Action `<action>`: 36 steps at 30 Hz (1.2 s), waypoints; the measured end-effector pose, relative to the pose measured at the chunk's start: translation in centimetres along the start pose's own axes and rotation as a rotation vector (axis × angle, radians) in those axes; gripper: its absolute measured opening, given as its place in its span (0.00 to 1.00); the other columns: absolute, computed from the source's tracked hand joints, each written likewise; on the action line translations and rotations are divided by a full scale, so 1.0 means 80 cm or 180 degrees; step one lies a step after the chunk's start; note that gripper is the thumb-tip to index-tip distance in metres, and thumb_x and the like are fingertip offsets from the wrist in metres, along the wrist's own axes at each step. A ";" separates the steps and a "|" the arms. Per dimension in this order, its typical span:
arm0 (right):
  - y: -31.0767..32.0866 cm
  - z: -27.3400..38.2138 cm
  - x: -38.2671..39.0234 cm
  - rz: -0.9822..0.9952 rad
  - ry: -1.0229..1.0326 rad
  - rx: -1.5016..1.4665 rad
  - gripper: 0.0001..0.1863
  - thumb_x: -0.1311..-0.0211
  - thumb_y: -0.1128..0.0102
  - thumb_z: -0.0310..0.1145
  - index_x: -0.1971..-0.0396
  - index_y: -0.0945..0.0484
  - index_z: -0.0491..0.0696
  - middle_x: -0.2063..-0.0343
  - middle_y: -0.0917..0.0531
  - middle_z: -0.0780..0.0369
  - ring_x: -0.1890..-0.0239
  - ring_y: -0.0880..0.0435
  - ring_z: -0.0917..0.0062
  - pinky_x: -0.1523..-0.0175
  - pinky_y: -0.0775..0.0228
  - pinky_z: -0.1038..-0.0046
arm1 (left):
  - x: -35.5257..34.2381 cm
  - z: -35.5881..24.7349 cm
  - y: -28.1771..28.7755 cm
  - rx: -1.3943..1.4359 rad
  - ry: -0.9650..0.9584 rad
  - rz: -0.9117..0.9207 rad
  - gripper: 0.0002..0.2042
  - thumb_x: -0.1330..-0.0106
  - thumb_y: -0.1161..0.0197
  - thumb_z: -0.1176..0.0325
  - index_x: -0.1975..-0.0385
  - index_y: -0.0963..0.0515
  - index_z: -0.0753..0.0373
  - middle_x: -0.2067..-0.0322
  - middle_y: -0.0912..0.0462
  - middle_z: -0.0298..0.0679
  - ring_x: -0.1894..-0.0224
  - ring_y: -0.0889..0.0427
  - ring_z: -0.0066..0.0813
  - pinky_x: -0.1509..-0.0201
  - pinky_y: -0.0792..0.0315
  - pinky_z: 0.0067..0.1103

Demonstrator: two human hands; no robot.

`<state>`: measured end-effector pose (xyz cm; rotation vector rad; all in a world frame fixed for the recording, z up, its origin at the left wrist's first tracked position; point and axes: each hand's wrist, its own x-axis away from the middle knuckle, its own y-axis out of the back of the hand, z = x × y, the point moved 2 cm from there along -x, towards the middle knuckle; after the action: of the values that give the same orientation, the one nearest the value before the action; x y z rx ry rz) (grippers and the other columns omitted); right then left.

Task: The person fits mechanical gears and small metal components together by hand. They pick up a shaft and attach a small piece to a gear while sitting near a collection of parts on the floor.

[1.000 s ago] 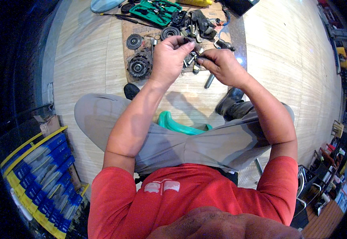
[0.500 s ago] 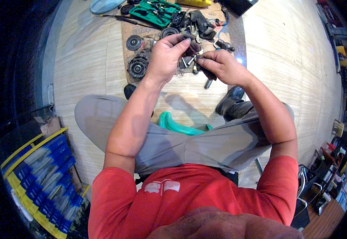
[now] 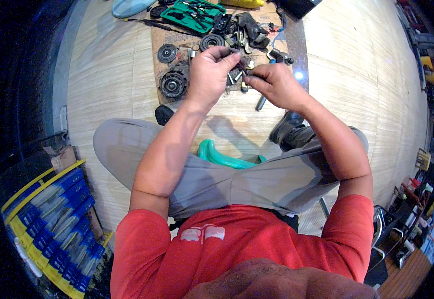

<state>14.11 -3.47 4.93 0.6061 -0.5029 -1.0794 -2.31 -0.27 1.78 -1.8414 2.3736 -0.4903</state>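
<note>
Both my hands are raised over a cardboard sheet (image 3: 164, 39) strewn with parts. My left hand (image 3: 211, 70) is closed, thumb pressed to the fingers, on a small dark piece that its fingers mostly hide. Close beside it, my right hand (image 3: 275, 82) pinches at something small and dark; its kind cannot be made out. Left of my left hand lie a dark round toothed part (image 3: 172, 83) and a black pulley-like disc (image 3: 167, 53). A second black disc (image 3: 212, 42) sits just beyond my fingers. Below my right hand a metal tube (image 3: 260, 103) shows.
A green tool case (image 3: 189, 15) with black-handled tools lies open at the far side, near black gloves (image 3: 251, 31) and a yellow item (image 3: 243, 3). Between my legs is a green curved object (image 3: 227, 158). Blue and yellow bins (image 3: 57, 224) stand at lower left.
My right hand has turned slightly, and the dark piece seen below it is now out of sight. More of the metal tube shows. My left hand has shifted slightly.
</note>
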 end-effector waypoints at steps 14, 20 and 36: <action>-0.012 -0.028 0.000 0.0356 -0.1090 -0.2151 0.16 0.41 0.36 0.42 0.74 0.19 0.42 0.86 0.25 0.67 0.83 0.30 0.85 0.78 0.39 0.80 | -0.005 0.001 0.005 0.0097 -0.0075 0.0096 0.06 0.35 0.40 0.71 0.66 0.21 0.68 0.70 0.16 0.40 0.69 0.18 0.23 0.63 0.24 0.18; -0.020 -0.030 -0.001 0.0120 -0.1306 -0.3148 0.16 0.41 0.36 0.41 0.75 0.20 0.42 0.85 0.25 0.67 0.84 0.31 0.85 0.78 0.40 0.81 | -0.008 -0.007 0.007 0.0160 -0.0191 0.0246 0.06 0.36 0.40 0.72 0.65 0.21 0.68 0.70 0.16 0.40 0.69 0.19 0.23 0.62 0.24 0.18; -0.020 -0.004 0.001 -0.0671 0.0333 0.1026 0.13 0.40 0.41 0.38 0.72 0.21 0.41 0.82 0.23 0.53 0.81 0.25 0.70 0.71 0.33 0.66 | 0.002 0.007 -0.004 -0.0421 -0.0085 -0.0479 0.07 0.39 0.36 0.70 0.71 0.21 0.69 0.75 0.17 0.38 0.72 0.21 0.19 0.67 0.28 0.15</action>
<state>13.31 -4.02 3.60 1.0122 -0.5344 -1.1672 -1.91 -0.60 1.35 -2.0800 2.3127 -0.3260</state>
